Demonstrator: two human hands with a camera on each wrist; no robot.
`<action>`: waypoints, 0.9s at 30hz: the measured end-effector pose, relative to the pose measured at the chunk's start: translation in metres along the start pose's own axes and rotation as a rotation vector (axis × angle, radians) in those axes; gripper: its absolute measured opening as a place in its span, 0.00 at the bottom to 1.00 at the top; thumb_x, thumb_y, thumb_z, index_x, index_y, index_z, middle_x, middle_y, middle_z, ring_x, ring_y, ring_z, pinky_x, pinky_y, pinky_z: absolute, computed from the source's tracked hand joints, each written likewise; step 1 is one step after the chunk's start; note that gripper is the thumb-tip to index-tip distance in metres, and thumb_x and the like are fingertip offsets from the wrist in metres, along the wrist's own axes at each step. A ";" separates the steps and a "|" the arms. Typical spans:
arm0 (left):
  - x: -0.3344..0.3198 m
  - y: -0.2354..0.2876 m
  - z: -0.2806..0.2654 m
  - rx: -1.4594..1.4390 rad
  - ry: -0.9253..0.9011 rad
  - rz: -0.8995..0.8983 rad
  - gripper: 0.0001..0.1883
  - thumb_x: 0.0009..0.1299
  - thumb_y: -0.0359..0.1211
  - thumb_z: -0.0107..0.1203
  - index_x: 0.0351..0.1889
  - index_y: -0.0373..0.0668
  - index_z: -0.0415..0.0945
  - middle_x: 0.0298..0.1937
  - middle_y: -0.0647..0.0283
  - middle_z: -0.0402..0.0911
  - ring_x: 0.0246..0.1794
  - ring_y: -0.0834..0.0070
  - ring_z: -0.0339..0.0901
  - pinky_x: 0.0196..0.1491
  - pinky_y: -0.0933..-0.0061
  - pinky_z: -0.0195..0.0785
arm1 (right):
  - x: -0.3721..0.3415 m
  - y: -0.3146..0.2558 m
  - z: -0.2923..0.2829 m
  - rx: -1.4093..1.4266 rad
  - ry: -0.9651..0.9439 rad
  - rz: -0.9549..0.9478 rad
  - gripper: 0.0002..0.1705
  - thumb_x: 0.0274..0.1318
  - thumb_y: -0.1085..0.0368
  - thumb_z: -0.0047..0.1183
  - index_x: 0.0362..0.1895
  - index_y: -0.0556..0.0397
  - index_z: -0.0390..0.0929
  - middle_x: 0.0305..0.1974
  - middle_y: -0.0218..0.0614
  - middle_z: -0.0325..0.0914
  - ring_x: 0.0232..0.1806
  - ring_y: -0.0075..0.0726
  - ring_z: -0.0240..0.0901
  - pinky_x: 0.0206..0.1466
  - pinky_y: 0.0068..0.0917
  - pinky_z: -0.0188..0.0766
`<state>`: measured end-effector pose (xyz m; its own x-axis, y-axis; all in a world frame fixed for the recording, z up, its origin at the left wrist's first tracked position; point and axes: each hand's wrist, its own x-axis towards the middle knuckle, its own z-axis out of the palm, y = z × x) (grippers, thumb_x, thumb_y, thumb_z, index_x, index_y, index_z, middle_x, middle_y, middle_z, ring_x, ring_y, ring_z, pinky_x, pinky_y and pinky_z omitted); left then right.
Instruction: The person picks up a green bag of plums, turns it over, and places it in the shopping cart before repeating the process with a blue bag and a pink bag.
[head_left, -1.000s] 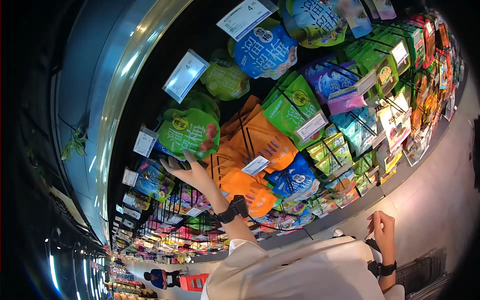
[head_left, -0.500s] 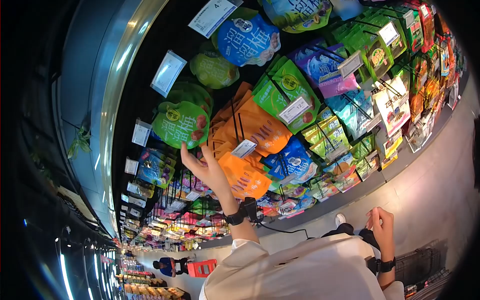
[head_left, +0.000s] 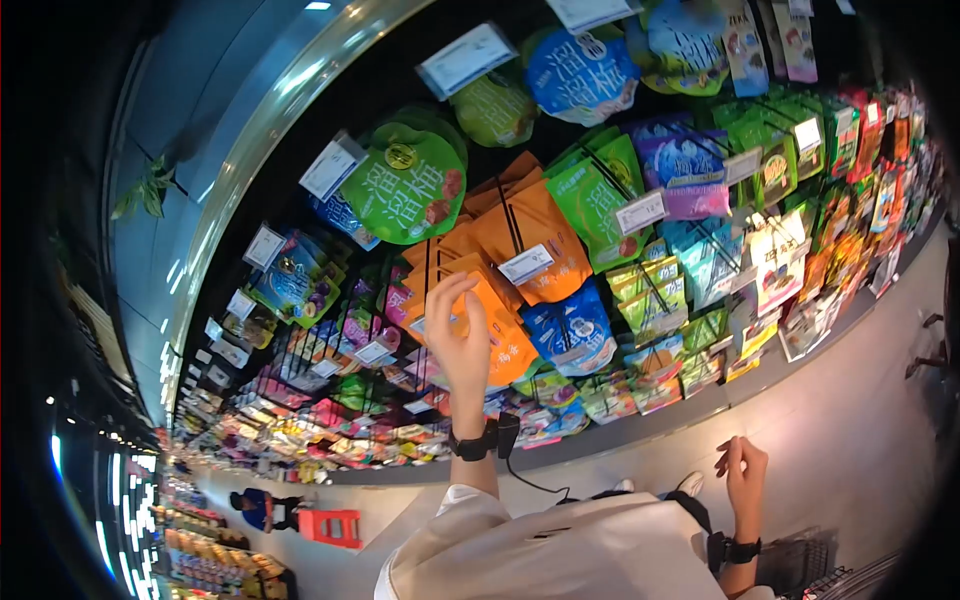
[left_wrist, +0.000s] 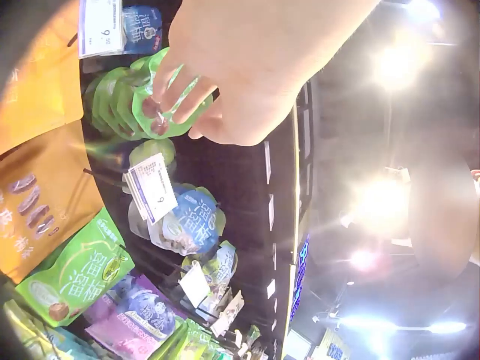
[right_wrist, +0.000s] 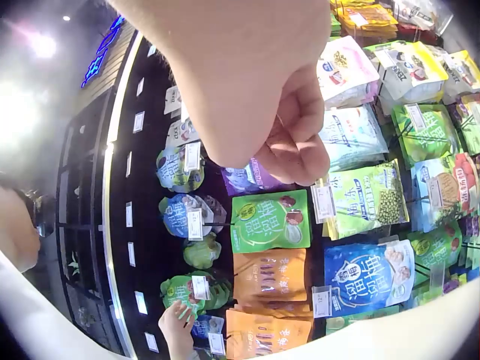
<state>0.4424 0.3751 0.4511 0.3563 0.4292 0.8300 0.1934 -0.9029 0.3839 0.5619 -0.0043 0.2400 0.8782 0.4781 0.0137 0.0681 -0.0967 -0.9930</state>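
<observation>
From here, the left hand [head_left: 460, 330] partly hides an orange pouch [head_left: 511, 350]; packets [head_left: 300, 430] well beyond it are too small to name.

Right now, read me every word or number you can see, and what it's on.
"溜溜梅": rounded glossy green plastic bag
"溜溜梅": rounded glossy blue plastic bag
"ZEK": white plastic pouch
"9": white rectangular price tag
Much other lettering is too small or blurred.
</observation>
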 end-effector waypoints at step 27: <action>0.062 -0.092 -0.020 -1.384 -0.016 -0.612 0.22 0.76 0.29 0.53 0.64 0.25 0.65 0.64 0.44 0.74 0.67 0.55 0.73 0.62 0.63 0.71 | -0.130 -0.035 0.064 -0.204 0.101 -0.113 0.23 0.77 0.63 0.42 0.31 0.66 0.81 0.17 0.37 0.77 0.17 0.26 0.73 0.23 0.24 0.68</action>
<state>0.4284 0.4841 0.4755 0.5534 0.7278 0.4050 -0.6727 0.1039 0.7326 0.4157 -0.0073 0.2653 0.9016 0.4075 0.1450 0.2536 -0.2266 -0.9404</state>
